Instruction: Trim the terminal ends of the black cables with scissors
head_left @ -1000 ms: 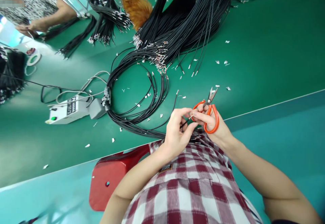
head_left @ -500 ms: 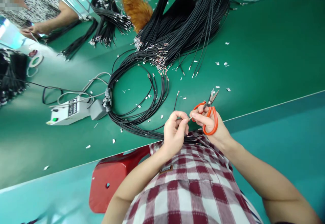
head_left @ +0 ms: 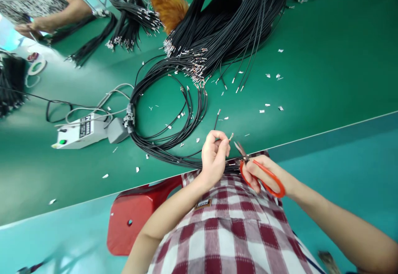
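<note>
Swinging down and toward the body, the right hand (head_left: 264, 174) has turned the orange-handled scissors (head_left: 259, 172) around: half a second ago their tips pointed up toward one o'clock, above the knuckles, and now they point toward ten o'clock, at the left hand (head_left: 214, 156). The blades look only slightly parted, their tips just short of the wire end (head_left: 230, 136). The right hand's grip is curled through and around the orange loops.

The left hand has hardly moved. Its grip is pressed together, thumb and forefinger pinching a thin black wire so that the metal-tipped end stands out toward two o'clock. A second ago both hands met at that end; they have since come apart, leaving the end free between fingers and blades. By my reading, the hands have gone from fingering the tip to presenting it to the scissors.

At twelve o'clock from the hands the coil of black wires (head_left: 164, 112) lies on the green tabletop (head_left: 326, 58), with small silver offcuts (head_left: 270, 106) scattered around it. A white control box (head_left: 77, 131) sits at nine o'clock, and a red stool (head_left: 137, 216) is at seven o'clock. Another person's arm (head_left: 59, 15) works at the far left edge.
</note>
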Motion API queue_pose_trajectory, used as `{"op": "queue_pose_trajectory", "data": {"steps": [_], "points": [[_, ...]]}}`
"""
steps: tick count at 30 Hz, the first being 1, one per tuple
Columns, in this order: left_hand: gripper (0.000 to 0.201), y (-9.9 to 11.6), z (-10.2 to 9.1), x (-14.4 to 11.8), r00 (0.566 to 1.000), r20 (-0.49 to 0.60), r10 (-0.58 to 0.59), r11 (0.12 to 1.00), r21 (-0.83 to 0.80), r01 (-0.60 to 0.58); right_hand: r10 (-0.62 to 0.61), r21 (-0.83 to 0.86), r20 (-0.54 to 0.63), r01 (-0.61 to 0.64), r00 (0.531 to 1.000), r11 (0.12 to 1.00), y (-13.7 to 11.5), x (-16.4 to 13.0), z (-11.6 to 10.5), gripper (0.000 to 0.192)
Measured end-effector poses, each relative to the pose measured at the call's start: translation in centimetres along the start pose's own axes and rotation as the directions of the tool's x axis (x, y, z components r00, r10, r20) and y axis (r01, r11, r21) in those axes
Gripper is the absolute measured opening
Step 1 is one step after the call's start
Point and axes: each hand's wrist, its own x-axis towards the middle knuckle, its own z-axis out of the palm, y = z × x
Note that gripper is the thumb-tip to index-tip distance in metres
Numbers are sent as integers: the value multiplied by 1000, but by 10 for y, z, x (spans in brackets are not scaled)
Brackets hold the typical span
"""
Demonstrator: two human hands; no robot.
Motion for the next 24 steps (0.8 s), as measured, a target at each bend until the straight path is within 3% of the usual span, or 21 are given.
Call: {"op": "queue_pose_trajectory", "data": {"steps": [2,5,12,20,24], "points": [[19,1,0,0,1000,0,-3,1000,4,3,78,48,21,-79,997,996,3,2,5,64],[20,2,1,0,1000,2,-15,1000,12,15,102,69,10,-102,995,992,3,7,9,65],[24,2,1,-3,1000,24,-17,1000,25,16,-2,97,40,-2,999,995,4,8,8,61],[18,-10,-1,-5,991,14,131,974,183,-132,-54,332,30,41,998,942,12,11,20,62],[19,-9,-1,-5,995,18,97,987,130,-99,-90,339,23,77,996,938,16,9,20,61]]}}
